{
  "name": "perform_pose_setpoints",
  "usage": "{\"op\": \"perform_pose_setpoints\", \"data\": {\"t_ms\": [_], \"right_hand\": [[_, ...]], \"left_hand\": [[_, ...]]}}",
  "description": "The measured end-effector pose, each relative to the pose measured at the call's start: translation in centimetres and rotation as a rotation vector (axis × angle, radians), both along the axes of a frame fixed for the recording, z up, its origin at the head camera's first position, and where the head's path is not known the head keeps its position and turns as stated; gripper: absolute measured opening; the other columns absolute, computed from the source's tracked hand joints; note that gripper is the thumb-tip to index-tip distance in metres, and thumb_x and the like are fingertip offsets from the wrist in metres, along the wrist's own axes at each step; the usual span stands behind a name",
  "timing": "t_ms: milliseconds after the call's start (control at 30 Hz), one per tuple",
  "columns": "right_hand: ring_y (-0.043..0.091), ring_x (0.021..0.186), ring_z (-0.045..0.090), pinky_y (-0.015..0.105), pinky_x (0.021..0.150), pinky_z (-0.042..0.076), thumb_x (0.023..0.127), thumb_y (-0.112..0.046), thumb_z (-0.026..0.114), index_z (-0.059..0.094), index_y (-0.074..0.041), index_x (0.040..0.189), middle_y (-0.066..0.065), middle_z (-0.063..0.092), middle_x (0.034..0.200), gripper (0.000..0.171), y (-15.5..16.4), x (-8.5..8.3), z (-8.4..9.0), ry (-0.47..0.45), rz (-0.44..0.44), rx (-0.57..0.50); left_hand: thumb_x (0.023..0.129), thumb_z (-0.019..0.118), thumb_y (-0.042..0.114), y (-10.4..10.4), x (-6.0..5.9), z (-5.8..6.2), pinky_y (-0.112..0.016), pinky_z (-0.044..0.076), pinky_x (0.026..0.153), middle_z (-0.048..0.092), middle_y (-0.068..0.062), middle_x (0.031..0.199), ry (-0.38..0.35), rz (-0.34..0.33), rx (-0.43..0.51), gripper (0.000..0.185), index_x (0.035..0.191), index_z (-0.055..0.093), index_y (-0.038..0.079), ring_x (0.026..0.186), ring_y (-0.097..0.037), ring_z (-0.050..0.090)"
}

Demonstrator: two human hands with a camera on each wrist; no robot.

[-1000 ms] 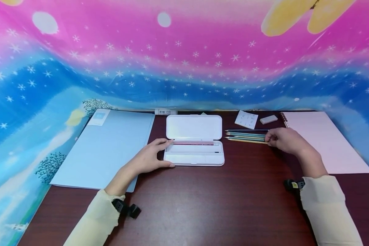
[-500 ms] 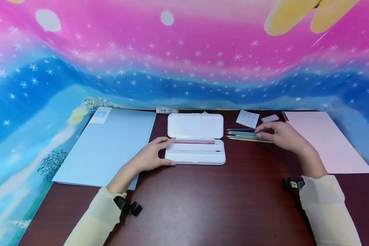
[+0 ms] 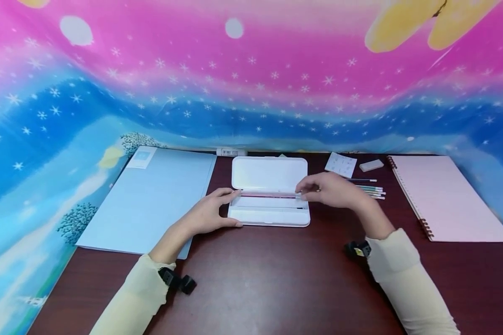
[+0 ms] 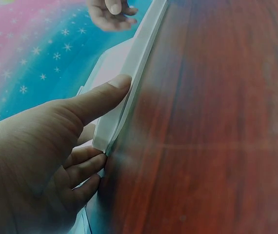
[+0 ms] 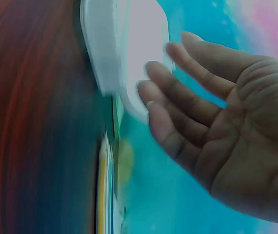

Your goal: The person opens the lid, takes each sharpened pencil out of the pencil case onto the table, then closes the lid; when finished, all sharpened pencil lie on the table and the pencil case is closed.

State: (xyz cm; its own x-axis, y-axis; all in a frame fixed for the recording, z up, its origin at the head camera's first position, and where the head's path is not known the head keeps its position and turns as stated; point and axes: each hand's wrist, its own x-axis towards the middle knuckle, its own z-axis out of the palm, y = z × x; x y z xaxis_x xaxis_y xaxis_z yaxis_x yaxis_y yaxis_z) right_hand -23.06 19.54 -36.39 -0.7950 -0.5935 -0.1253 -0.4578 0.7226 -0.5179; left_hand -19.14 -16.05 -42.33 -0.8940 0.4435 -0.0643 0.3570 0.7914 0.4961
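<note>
Pale blue, a folder (image 3: 151, 200) lies flat on the dark wooden tabletop (image 3: 276, 279) along its left edge, reaching toward the far left corner. Just right of it the left hand (image 3: 205, 216) braces the left end of a white pencil case (image 3: 269, 195): the thumb runs straight along the near edge of the tray, and the other fingers curl loosely around the end, as the left wrist view shows. The pencil case sits open at the middle of the tabletop toward the far edge, its lid (image 3: 270, 173) laid back flat behind the tray, and a red pencil (image 3: 264, 196) lies lengthwise in the tray. A small white tube (image 3: 231, 152) rests at the far edge, behind the case. Over the right end of the tray hovers the right hand (image 3: 331, 190); its fingers are relaxed and slightly spread in the right wrist view, and whether the fingertips pinch anything cannot be told. Behind that hand lies a row of coloured pencils (image 3: 370, 190), with a white card (image 3: 341, 164) and a white eraser (image 3: 371, 165) farther back. A pink spiral notebook (image 3: 444, 197) lies along the right edge.
</note>
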Motion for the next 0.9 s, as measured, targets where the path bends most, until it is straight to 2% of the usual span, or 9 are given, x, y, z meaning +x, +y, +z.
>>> {"op": "perform_pose_setpoints", "data": {"t_ms": [167,267,400,500,733,833,900], "right_hand": [[0.018,0.108,0.069,0.044,0.097,0.054,0.099,-0.021,0.066,0.072,-0.013,0.129,0.005,0.074,0.121,0.032,-2.1,0.3,-0.5,-0.109,0.091,0.102],[0.015,0.098,0.066,0.04,0.092,0.055,0.098,-0.02,0.067,0.072,-0.013,0.128,0.003,0.075,0.114,0.031,-2.9,0.5,-0.9,-0.128,0.106,0.132],[0.013,0.082,0.056,0.033,0.078,0.048,0.098,-0.015,0.066,0.074,-0.015,0.12,-0.002,0.067,0.088,0.023,-3.7,0.6,-1.5,-0.105,0.097,0.148],[0.014,0.077,0.053,0.032,0.074,0.044,0.098,-0.012,0.067,0.074,-0.016,0.113,-0.002,0.057,0.078,0.018,-4.0,0.5,-1.8,-0.095,0.074,0.14],[0.012,0.071,0.05,0.032,0.074,0.041,0.095,-0.011,0.07,0.075,-0.018,0.105,-0.004,0.052,0.071,0.012,-3.6,0.2,-1.8,-0.039,0.073,0.084],[0.013,0.071,0.05,0.033,0.073,0.042,0.095,-0.013,0.071,0.077,-0.02,0.104,-0.004,0.057,0.074,0.013,-2.8,0.2,-1.3,0.007,0.058,0.047],[0.013,0.076,0.054,0.033,0.074,0.045,0.094,-0.014,0.072,0.079,-0.021,0.105,-0.005,0.066,0.083,0.015,-2.1,0.1,-0.9,0.035,0.033,0.023]], "left_hand": [[0.082,0.08,0.055,0.2,0.0,0.1,-0.054,0.042,0.112,0.042,-0.011,0.157,-0.01,-0.006,0.003,0.09,0.158,0.039,0.028,0.144,-0.033,0.044],[0.082,0.08,0.055,0.2,0.0,0.1,-0.053,0.042,0.112,0.042,-0.01,0.157,-0.01,-0.004,-0.001,0.09,0.158,0.039,0.028,0.144,-0.033,0.044],[0.082,0.08,0.055,0.0,0.0,0.2,-0.054,0.043,0.112,0.043,-0.01,0.157,-0.001,-0.001,-0.004,0.089,0.158,0.039,0.028,0.144,-0.033,0.045],[0.082,0.08,0.055,0.0,0.1,0.1,-0.054,0.043,0.112,0.043,-0.01,0.157,-0.001,-0.003,-0.005,0.09,0.158,0.039,0.028,0.144,-0.033,0.045],[0.082,0.08,0.055,-0.2,0.2,0.1,-0.055,0.043,0.111,0.042,-0.011,0.157,-0.005,0.007,0.0,0.09,0.157,0.039,0.028,0.144,-0.034,0.044],[0.082,0.08,0.055,-0.1,0.2,0.1,-0.054,0.043,0.112,0.042,-0.01,0.158,-0.011,0.011,0.001,0.09,0.158,0.039,0.029,0.144,-0.033,0.044],[0.082,0.08,0.055,-0.1,0.1,0.1,-0.054,0.043,0.112,0.042,-0.01,0.158,-0.011,0.014,-0.004,0.09,0.158,0.039,0.029,0.144,-0.033,0.044]]}}
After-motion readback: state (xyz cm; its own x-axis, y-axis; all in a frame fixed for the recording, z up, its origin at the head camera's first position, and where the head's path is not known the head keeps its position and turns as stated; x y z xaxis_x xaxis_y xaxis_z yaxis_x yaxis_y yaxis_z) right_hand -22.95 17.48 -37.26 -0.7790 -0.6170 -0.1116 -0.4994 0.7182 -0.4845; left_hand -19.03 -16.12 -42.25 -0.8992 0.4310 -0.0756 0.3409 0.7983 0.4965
